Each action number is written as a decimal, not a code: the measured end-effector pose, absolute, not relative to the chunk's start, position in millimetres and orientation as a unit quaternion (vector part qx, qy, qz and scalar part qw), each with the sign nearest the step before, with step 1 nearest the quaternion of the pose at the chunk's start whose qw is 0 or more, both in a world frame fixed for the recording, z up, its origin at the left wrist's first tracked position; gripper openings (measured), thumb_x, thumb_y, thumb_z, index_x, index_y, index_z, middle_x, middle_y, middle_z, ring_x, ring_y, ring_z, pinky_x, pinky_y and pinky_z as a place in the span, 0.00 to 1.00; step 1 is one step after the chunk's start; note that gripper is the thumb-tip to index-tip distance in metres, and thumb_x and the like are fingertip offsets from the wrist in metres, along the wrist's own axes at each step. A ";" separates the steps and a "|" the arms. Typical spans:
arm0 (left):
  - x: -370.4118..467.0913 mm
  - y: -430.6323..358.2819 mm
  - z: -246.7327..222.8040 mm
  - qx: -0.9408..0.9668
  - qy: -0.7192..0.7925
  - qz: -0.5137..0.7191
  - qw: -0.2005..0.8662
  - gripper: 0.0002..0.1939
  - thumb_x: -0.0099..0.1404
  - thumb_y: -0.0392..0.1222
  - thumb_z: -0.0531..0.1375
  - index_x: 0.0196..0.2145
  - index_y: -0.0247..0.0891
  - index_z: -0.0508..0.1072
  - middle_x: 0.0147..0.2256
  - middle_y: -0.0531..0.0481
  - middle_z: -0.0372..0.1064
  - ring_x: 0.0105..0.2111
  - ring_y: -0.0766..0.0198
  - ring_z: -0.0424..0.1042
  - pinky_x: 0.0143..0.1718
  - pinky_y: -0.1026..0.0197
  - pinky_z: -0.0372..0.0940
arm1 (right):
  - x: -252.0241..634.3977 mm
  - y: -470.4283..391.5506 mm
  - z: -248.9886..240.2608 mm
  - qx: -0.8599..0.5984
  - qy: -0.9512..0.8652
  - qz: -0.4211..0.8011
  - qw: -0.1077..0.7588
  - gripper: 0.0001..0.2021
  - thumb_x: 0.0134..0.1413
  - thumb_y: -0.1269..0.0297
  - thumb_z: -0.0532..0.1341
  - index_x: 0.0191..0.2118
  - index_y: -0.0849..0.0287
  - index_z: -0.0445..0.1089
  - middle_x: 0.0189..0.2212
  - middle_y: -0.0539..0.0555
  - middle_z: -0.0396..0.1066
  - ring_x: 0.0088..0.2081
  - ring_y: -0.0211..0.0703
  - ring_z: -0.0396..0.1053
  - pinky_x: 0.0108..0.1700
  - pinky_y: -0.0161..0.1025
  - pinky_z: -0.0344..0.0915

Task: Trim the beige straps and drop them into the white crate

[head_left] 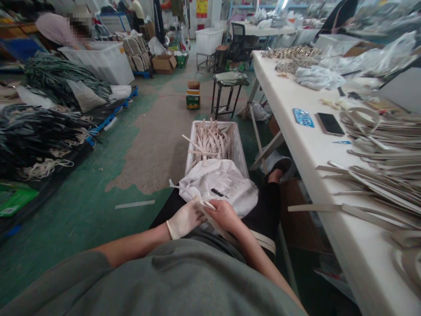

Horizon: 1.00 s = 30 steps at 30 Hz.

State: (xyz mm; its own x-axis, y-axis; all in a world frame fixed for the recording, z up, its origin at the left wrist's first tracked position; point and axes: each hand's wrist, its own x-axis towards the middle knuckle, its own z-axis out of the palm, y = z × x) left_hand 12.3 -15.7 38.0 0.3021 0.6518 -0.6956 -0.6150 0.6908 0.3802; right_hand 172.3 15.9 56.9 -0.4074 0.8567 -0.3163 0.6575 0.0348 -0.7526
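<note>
- R hand (226,215) fingers gripped strap (215,224); L hand (186,218) (gloved) fingers curled near it, hold unclear;
- bag (238,193) just past fingers prob. could've slid, if strap snagged it

Both hands were close together in front of the body, above the lap. The left hand (186,217) wore a pale glove ending at the wrist (165,233), its fingers curled inward. The right hand (226,215) was bare and closed in a grip. The left forearm (138,245) lay low across the left side; the right forearm (261,256) slanted inward from the lower right.
</note>
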 end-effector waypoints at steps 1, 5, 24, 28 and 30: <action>10.3 -12.5 37.2 0.010 0.441 0.398 0.804 0.13 0.69 0.47 0.57 0.40 0.35 0.75 0.40 0.43 0.77 0.40 0.59 0.76 0.42 0.60 0.69 | 172.7 14.6 56.5 -0.529 -0.709 0.453 0.109 0.12 0.58 0.61 0.57 0.31 0.60 0.75 0.23 0.50 0.70 0.29 0.39 0.66 0.30 0.33 0.54; 3.4 4.4 33.9 -0.012 0.459 0.447 0.767 0.09 0.71 0.40 0.55 0.36 0.35 0.73 0.31 0.48 0.76 0.31 0.64 0.76 0.34 0.63 0.69 | 182.8 1.1 61.7 -0.504 -0.706 0.489 0.091 0.15 0.58 0.55 0.57 0.29 0.61 0.74 0.20 0.48 0.67 0.26 0.38 0.63 0.28 0.33 0.51; -2.1 8.0 47.2 0.073 0.464 0.573 0.671 0.06 0.66 0.40 0.61 0.34 0.35 0.74 0.33 0.48 0.76 0.34 0.62 0.75 0.40 0.61 0.67 | 176.0 5.6 70.4 -0.524 -0.704 0.470 0.090 0.21 0.61 0.51 0.54 0.25 0.59 0.70 0.19 0.49 0.67 0.25 0.38 0.62 0.27 0.32 0.52; 6.8 -11.4 30.2 0.066 0.460 0.491 0.737 0.09 0.67 0.41 0.60 0.32 0.34 0.74 0.29 0.48 0.74 0.29 0.63 0.74 0.35 0.63 0.66 | 173.6 1.1 63.2 -0.532 -0.705 0.465 0.062 0.19 0.61 0.52 0.55 0.27 0.60 0.72 0.21 0.50 0.67 0.26 0.38 0.63 0.28 0.32 0.52; 7.2 -14.5 26.8 0.038 0.475 0.455 0.752 0.09 0.68 0.41 0.58 0.32 0.34 0.74 0.29 0.47 0.74 0.30 0.63 0.74 0.34 0.63 0.66 | 178.7 -3.3 62.5 -0.519 -0.710 0.473 0.051 0.17 0.59 0.54 0.57 0.27 0.60 0.73 0.21 0.49 0.67 0.26 0.38 0.63 0.27 0.33 0.51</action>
